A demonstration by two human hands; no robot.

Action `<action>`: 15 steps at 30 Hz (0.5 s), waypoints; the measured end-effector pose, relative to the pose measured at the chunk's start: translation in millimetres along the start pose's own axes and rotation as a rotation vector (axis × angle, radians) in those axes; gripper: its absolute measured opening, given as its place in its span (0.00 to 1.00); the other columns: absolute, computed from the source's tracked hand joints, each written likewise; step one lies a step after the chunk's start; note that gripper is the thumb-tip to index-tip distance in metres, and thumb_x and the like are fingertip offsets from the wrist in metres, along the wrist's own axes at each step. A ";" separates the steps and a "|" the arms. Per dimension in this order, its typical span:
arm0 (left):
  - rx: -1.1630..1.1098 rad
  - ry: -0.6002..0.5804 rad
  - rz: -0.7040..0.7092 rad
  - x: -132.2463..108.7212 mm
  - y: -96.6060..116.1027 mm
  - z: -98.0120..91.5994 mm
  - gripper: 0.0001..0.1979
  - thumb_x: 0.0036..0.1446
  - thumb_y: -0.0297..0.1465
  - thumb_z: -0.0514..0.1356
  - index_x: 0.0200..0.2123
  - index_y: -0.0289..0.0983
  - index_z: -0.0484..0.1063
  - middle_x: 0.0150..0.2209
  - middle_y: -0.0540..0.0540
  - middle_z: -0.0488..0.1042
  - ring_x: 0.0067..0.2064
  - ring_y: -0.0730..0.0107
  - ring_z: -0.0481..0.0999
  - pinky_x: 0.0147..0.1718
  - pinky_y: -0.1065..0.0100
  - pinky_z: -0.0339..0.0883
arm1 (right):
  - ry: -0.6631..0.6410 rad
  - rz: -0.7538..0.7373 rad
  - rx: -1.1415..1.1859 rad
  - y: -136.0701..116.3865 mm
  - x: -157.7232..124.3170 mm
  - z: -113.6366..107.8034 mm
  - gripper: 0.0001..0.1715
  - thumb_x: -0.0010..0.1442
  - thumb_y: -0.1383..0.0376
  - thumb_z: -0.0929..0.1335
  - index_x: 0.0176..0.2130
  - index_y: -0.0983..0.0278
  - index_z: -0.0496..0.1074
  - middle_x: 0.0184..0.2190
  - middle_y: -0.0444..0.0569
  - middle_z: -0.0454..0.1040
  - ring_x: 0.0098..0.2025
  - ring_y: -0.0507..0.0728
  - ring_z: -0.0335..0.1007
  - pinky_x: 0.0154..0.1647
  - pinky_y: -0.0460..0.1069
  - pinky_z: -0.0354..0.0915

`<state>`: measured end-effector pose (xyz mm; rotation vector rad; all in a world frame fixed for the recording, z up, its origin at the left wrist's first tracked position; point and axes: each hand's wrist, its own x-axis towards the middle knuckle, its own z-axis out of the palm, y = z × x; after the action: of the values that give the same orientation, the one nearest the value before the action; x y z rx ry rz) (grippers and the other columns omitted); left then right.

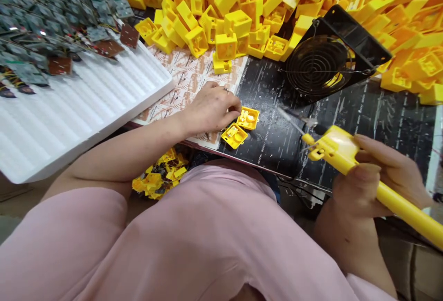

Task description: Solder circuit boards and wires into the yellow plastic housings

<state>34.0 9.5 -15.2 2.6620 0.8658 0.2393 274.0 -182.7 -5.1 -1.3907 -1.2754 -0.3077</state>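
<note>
Two small open yellow cases lie on the table near its front edge, the upper case (248, 118) touching the lower case (234, 136). My left hand (212, 107) rests just left of them with curled fingers, its fingertips at the upper case; what they pinch, if anything, is hidden. At the right, my right hand (367, 181) is wrapped round a yellow soldering gun (337, 146). The gun's thin metal tip points up and left over the black mat (273, 139), apart from the cases.
A black fan (314, 66) stands tilted behind the mat. Yellow cases (238, 24) are heaped along the back. Circuit boards (51, 29) with wires lie on a white foam tray (86, 107) at the left. More yellow parts (159, 176) sit below the table edge.
</note>
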 end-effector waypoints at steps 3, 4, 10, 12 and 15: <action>-0.036 0.001 -0.051 4.2 -0.1 1.1 0.13 0.61 0.34 0.56 0.40 0.39 0.81 0.38 0.46 0.82 0.44 0.59 0.80 0.53 0.54 0.67 | -0.054 0.052 0.110 7.5 -2.4 8.4 0.19 0.58 0.58 0.76 0.50 0.57 0.82 0.34 0.48 0.84 0.25 0.53 0.74 0.22 0.46 0.64; -0.046 0.003 -0.064 6.3 0.9 2.1 0.14 0.61 0.34 0.56 0.41 0.38 0.81 0.40 0.45 0.82 0.45 0.59 0.80 0.52 0.55 0.67 | -0.067 0.058 0.122 7.9 -2.8 10.3 0.21 0.58 0.60 0.77 0.52 0.57 0.81 0.38 0.49 0.84 0.27 0.54 0.76 0.23 0.46 0.67; -0.134 -0.088 0.075 12.0 8.2 7.0 0.10 0.63 0.31 0.57 0.37 0.38 0.80 0.42 0.46 0.83 0.46 0.63 0.80 0.53 0.58 0.66 | -0.133 0.143 0.137 11.2 -7.7 8.0 0.24 0.56 0.64 0.78 0.53 0.57 0.80 0.37 0.50 0.83 0.29 0.55 0.78 0.28 0.47 0.71; -0.116 -0.032 0.096 9.1 7.9 3.5 0.09 0.62 0.31 0.58 0.35 0.40 0.79 0.43 0.48 0.83 0.47 0.63 0.79 0.59 0.54 0.62 | -0.020 0.213 0.153 20.3 -9.6 8.0 0.21 0.57 0.52 0.77 0.46 0.61 0.83 0.30 0.49 0.80 0.25 0.54 0.73 0.24 0.47 0.67; -0.100 -0.026 0.064 4.0 8.5 -2.9 0.08 0.61 0.31 0.59 0.34 0.41 0.80 0.34 0.51 0.82 0.41 0.65 0.78 0.62 0.48 0.57 | 0.165 0.323 0.165 35.7 -12.2 11.3 0.36 0.64 0.38 0.65 0.34 0.65 0.83 0.22 0.49 0.74 0.22 0.52 0.67 0.22 0.47 0.61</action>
<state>41.0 6.2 -9.2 2.5965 0.7416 0.2552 292.7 -170.2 -37.4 -1.3734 -0.9033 -0.0903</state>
